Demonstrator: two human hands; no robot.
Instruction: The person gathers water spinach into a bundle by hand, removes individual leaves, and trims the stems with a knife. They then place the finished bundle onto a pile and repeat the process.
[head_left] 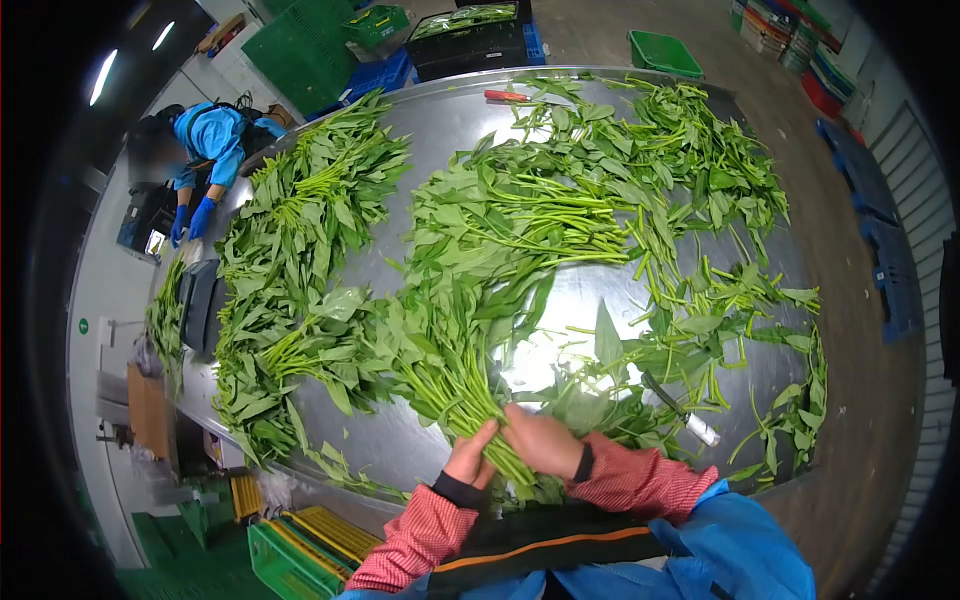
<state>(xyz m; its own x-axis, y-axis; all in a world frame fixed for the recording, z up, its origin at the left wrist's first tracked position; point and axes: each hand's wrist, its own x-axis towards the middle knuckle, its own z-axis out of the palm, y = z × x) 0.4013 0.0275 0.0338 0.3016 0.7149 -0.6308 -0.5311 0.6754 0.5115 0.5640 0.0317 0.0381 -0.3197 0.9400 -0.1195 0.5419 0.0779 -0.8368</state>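
A bunch of water spinach (455, 375), its leaves pointing away from me and its cut stems toward me, is gripped at the stems near the table's front edge. My left hand (470, 458) closes around the stems from the left. On the right side of the same stems, my right hand (540, 440) is closed too. Another pile of the greens (580, 215) lies just beyond, stems pointing right. To the right of my right hand rests a knife with a white-wrapped handle (702, 430), its dark blade partly among loose leaves.
The metal table (435, 125) carries leafy heaps (300, 215) on the left and loose stems (715, 150) on the right. A red-handled knife (507, 96) lies at the far edge. A co-worker in blue gloves (200, 217) stands far left. A green crate (290, 560) sits below left.
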